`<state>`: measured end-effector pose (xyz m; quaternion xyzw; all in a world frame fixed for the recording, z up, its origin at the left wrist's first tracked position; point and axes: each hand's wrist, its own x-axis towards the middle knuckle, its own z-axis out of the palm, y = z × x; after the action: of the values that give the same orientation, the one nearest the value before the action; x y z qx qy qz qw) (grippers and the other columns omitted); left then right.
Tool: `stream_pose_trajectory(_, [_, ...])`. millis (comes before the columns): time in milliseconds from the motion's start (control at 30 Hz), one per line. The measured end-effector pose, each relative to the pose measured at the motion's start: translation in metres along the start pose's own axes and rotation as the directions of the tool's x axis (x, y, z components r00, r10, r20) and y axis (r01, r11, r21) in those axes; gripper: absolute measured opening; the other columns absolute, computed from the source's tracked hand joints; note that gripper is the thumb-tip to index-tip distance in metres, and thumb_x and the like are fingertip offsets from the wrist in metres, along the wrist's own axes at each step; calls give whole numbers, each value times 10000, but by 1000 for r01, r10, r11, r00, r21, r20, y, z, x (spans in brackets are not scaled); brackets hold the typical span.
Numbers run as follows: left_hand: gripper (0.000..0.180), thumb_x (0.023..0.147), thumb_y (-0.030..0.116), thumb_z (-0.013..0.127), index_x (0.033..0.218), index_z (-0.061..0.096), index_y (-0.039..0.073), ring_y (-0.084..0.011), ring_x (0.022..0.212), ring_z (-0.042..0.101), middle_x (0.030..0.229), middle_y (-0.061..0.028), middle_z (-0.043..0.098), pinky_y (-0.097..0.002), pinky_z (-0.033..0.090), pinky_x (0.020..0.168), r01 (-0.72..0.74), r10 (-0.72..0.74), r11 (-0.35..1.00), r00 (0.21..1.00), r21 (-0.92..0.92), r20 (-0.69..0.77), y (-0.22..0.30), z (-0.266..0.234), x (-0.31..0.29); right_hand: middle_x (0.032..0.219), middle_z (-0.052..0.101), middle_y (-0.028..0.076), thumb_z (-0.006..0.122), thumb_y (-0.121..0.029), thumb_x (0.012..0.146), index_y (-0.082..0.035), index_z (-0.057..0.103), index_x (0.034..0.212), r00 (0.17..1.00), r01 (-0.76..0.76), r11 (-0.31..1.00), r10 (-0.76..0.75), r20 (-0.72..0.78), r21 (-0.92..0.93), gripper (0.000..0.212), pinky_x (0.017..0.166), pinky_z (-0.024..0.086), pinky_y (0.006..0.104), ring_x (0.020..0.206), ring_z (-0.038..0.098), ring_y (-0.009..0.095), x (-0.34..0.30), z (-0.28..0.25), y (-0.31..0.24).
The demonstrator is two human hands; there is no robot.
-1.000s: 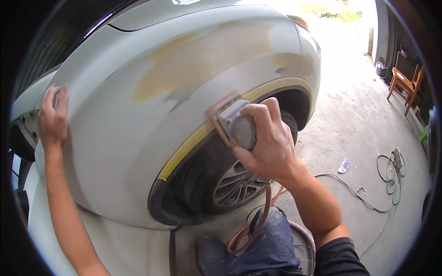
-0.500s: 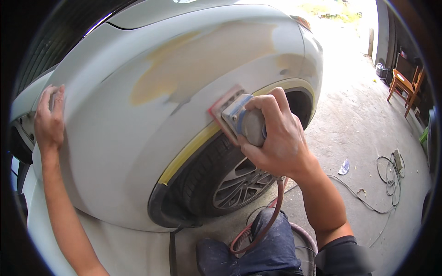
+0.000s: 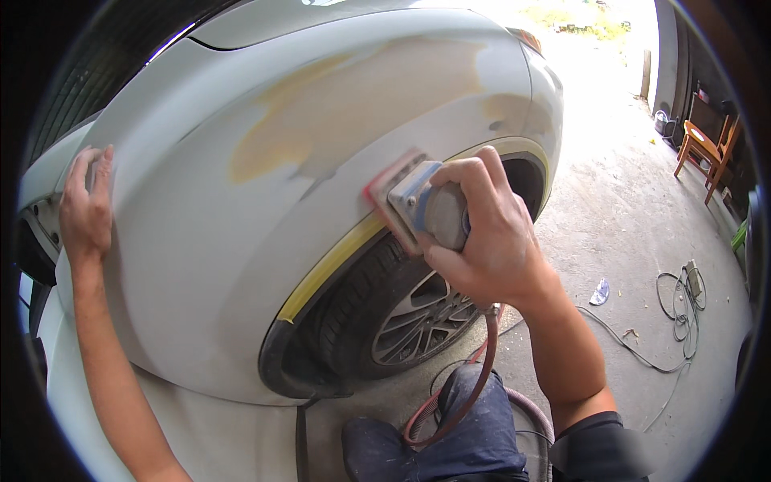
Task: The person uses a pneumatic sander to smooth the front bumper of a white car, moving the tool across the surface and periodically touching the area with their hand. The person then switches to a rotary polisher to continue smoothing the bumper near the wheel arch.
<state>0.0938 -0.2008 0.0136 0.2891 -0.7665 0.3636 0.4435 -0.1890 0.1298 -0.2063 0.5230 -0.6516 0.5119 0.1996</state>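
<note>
My right hand [image 3: 502,233] is wrapped round the rounded grey top of a square-padded air sander [image 3: 414,201], whose red-edged pad is blurred. The pad lies against the white car body panel [image 3: 201,265], just above the wheel arch. A hose [image 3: 484,377] drops from the sander's handle. Yellow masking tape [image 3: 333,261] lines the arch edge, partly hidden behind the sander. Above the sander spreads a sanded patch of tan and yellow filler [image 3: 385,88]. My left hand [image 3: 87,213] rests at the panel's left edge, fingers stretched upward and slightly apart, with no tool in it.
Below the arch is the car's wheel [image 3: 418,321], close to my bent knee [image 3: 474,410]. A coiled cable with a power strip [image 3: 695,281] lies on the concrete floor at right, near a small scrap [image 3: 600,292]. A wooden chair [image 3: 707,149] stands farther back.
The sander and my right hand have shifted very slightly to the right, still along the arch edge. My left hand stays in place.
</note>
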Motion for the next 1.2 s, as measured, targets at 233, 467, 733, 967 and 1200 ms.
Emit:
stream_pose_trajectory(233, [603,1036,569,444,1308,647,72,-375,1245,616,1328,-171,662,-433,460,1091,27,-28,1000,999,13,26,3,3,-2,1066,507,182,785,-159,734,-68,525,1183,998,-23,999,21,-67,-38,527,786,531,501,916,623,437,-1,0,5])
stream_pose_trajectory(467, [604,1033,578,446,1323,644,85,-369,1248,619,1327,-166,667,-435,467,1085,59,-56,997,996,-46,66,2,2,2,1084,555,129,748,-155,880,-10,505,1258,846,-86,983,-13,-532,-161,472,708,558,288,831,618,154,28,-25,51])
stream_pose_trajectory(733, [602,1033,592,445,1343,642,116,-348,1258,610,1331,-151,666,-433,454,1094,36,-36,999,999,-33,4,-2,8,-2,1138,502,192,778,-237,787,1,526,1229,849,-62,995,14,-528,-73,562,909,473,447,1015,558,340,47,2,32])
stream_pose_trajectory(967, [610,1036,600,431,1354,637,122,-351,1267,602,1349,-145,654,-441,448,1104,-17,17,998,1000,57,-6,-12,-5,8,1116,508,183,784,-214,780,7,528,1218,844,-30,998,0,-536,-48,554,887,486,443,985,575,341,46,9,24])
stream_pose_trajectory(1200, [596,1042,589,423,1356,638,130,-345,1283,595,1358,-135,649,-442,447,1109,-8,8,999,1000,43,3,-8,4,1,1114,510,186,787,-217,778,-2,529,1219,847,-38,990,-39,-530,-133,553,876,495,455,976,586,354,46,8,26])
